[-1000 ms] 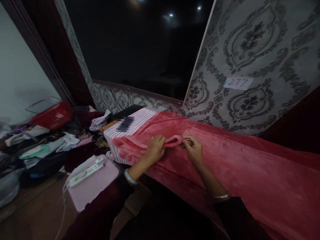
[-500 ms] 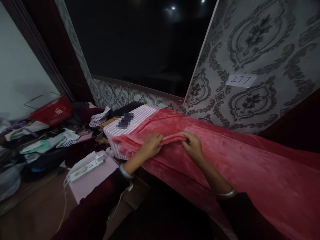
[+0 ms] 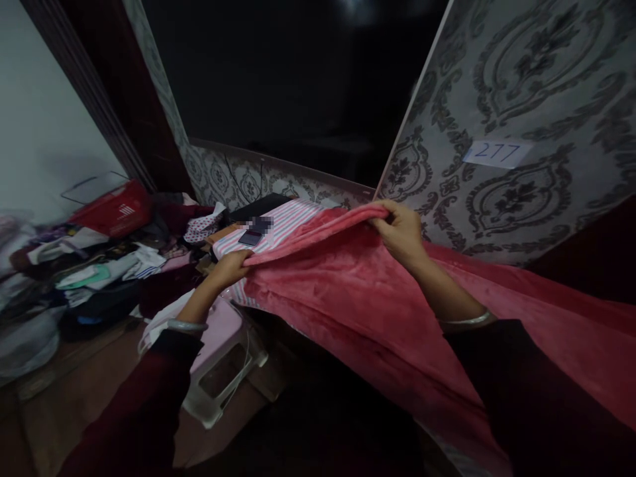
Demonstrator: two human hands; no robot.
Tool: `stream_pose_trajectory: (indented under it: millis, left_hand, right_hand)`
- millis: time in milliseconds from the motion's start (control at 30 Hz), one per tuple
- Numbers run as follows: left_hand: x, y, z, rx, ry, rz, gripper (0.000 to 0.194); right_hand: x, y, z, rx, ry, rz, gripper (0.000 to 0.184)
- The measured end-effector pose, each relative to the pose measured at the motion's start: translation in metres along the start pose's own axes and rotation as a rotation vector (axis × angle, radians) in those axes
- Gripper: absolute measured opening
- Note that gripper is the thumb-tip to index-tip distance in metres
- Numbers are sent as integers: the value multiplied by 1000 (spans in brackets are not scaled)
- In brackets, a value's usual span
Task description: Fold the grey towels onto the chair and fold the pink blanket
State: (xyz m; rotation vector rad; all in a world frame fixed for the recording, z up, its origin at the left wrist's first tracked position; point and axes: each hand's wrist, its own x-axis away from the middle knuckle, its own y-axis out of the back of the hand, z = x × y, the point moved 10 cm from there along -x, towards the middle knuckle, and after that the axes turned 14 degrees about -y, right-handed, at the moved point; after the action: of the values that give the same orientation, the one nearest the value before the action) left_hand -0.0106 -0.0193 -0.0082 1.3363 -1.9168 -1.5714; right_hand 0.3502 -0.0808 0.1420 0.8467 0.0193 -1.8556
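A large pink fleece blanket [image 3: 348,285] lies over a striped surface [image 3: 285,222] and hangs down toward me. My left hand [image 3: 229,267] grips the blanket's edge low at the left, fingers closed on the fabric. My right hand [image 3: 401,232] is raised and pinches the same edge higher up, near the patterned wall. The edge runs taut between the two hands. Both wrists wear silver bangles, and both arms are in dark red sleeves.
A phone [image 3: 251,236] lies on the striped surface. A pink stool [image 3: 218,371] stands below my left arm. A red basket [image 3: 114,211] and piled clothes and papers [image 3: 89,271] fill the left. A "277" label [image 3: 497,152] sticks on the patterned wall.
My hands have moved apart along the blanket's edge. The right hand lifted it up and back, the left drew it leftward and down. The edge now stretches between them.
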Motion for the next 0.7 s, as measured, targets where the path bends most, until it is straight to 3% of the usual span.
stream_pose_trajectory:
  millis: [167, 300, 433, 500, 600, 700]
  left_hand:
    - [3, 11, 0, 195, 13, -127, 20]
    - [1, 16, -12, 222, -57, -140, 26]
    - [-3, 17, -11, 273, -45, -140, 33]
    - [-6, 20, -10, 358, -22, -191, 36]
    - [-10, 27, -4, 560, 58, -320, 39]
    - [-14, 22, 1, 784, 168, -372, 46]
  right_hand:
    - [-22, 4, -10, -105, -77, 32, 14]
    - [-37, 8, -20, -150, -97, 41, 13]
    - [-56, 8, -24, -76, -67, -2, 17]
    - [-69, 2, -23, -57, -29, 13, 25]
    - [-81, -12, -23, -74, 28, 117, 54]
    - [-68, -19, -38, -92, -5, 195, 73]
